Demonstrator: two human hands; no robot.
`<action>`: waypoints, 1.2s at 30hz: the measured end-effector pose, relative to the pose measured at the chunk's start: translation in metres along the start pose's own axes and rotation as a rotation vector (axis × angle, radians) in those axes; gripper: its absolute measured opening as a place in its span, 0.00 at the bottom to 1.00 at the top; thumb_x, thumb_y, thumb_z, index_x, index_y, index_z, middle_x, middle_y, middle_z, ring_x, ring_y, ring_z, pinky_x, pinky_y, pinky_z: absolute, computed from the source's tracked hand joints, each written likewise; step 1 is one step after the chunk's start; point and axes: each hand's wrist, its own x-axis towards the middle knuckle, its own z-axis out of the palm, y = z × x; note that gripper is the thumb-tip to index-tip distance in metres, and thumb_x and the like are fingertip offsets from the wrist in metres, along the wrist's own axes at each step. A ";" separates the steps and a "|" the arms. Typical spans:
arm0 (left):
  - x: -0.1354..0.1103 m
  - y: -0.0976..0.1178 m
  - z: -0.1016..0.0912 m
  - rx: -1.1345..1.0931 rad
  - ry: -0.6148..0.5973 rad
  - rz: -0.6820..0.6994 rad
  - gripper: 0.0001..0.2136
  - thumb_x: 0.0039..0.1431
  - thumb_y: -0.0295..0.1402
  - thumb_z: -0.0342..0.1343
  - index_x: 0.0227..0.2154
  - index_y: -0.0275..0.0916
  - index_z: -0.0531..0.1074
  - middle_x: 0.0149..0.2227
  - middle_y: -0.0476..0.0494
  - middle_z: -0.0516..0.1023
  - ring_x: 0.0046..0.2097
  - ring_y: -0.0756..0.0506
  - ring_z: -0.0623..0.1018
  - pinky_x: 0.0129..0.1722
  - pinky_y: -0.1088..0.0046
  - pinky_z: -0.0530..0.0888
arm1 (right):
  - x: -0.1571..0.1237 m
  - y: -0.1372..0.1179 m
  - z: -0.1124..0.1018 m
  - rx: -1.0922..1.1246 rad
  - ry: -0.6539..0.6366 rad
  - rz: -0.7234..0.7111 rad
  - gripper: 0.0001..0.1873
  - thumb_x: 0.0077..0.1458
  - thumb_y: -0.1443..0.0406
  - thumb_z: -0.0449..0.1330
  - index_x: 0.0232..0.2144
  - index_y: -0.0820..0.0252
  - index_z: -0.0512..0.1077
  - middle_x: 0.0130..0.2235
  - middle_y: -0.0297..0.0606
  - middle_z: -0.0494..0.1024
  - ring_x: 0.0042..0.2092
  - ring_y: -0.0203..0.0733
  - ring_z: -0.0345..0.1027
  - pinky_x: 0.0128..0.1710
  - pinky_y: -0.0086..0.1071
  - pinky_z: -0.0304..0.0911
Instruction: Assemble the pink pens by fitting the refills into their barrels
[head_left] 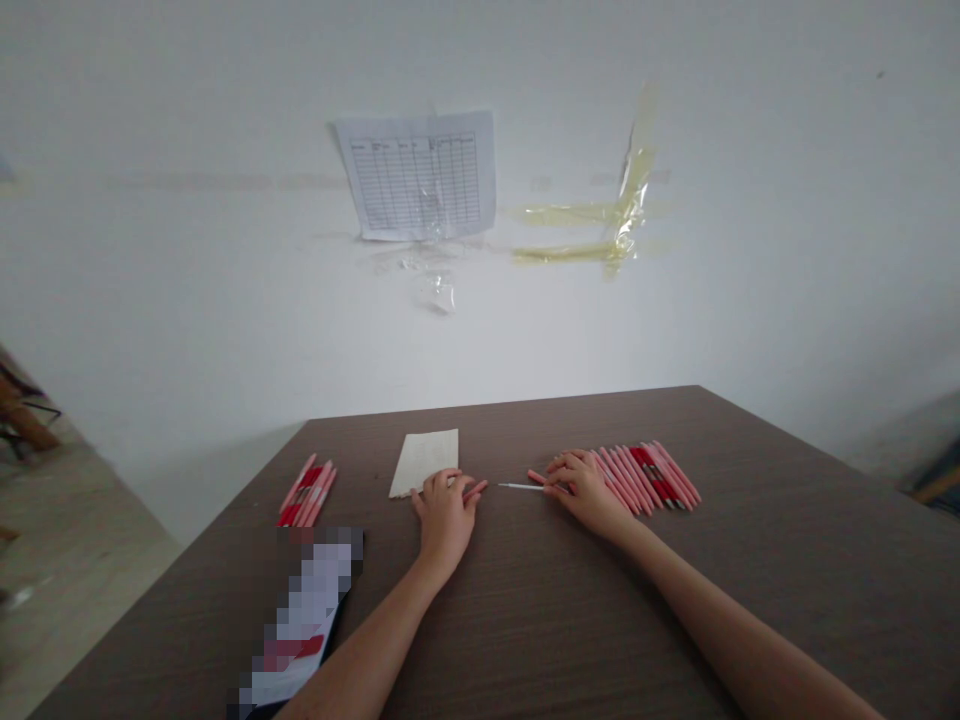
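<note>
My left hand (pixel 445 522) rests low over the table with its fingers closed round a short pink pen barrel (pixel 475 490). In my right hand (pixel 586 492) a thin white pen refill (pixel 523 487) is pinched, its dark tip pointing left toward the barrel, with a small gap between them. Another pink pen piece (pixel 535 477) pokes out beside my right fingers; whether they hold it too I cannot tell. Just right of that hand lies a row of several pink pens (pixel 652 478), a few with red parts.
A smaller group of pink and red pens (pixel 309 490) lies at the left. Behind my left hand is a cream sheet (pixel 429 460). A blurred-out flat object (pixel 307 630) lies at the front left. The brown table (pixel 525 620) meets a white wall with a taped printed sheet (pixel 416 175).
</note>
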 end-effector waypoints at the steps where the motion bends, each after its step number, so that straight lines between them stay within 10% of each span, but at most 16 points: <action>1: 0.000 -0.001 0.000 0.020 -0.002 -0.008 0.08 0.59 0.33 0.56 0.41 0.45 0.76 0.51 0.41 0.73 0.56 0.37 0.67 0.58 0.42 0.55 | 0.000 -0.001 -0.001 0.000 0.002 0.008 0.08 0.58 0.59 0.61 0.32 0.50 0.80 0.42 0.40 0.76 0.52 0.51 0.60 0.54 0.48 0.54; 36: -0.001 0.004 -0.002 -0.088 0.046 0.012 0.04 0.57 0.34 0.59 0.35 0.46 0.79 0.49 0.43 0.74 0.54 0.38 0.70 0.58 0.44 0.58 | -0.001 -0.005 -0.005 -0.151 0.051 -0.010 0.08 0.58 0.58 0.61 0.34 0.48 0.80 0.42 0.39 0.77 0.52 0.53 0.58 0.57 0.53 0.51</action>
